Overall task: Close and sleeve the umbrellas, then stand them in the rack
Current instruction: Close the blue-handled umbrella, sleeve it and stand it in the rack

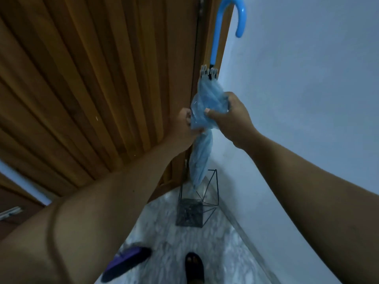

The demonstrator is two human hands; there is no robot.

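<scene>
A closed light-blue umbrella (pixel 202 152) hangs upright, its curved blue handle (pixel 226 23) at the top and its tip low over the black wire rack (pixel 205 199). A clear plastic sleeve (pixel 202 113) covers its lower part and is bunched around the middle. My left hand (pixel 185 124) pinches the sleeve's left edge. My right hand (pixel 229 115) grips the bunched sleeve and the canopy from the right. The rack stands on the marble floor in the corner, with nothing inside it.
A slatted wooden door (pixel 102 78) fills the left side, and a pale wall (pixel 307 99) the right. On the marble floor (pixel 168 238) near me are a purple slipper (pixel 125 263) and my sandalled foot (pixel 193 267).
</scene>
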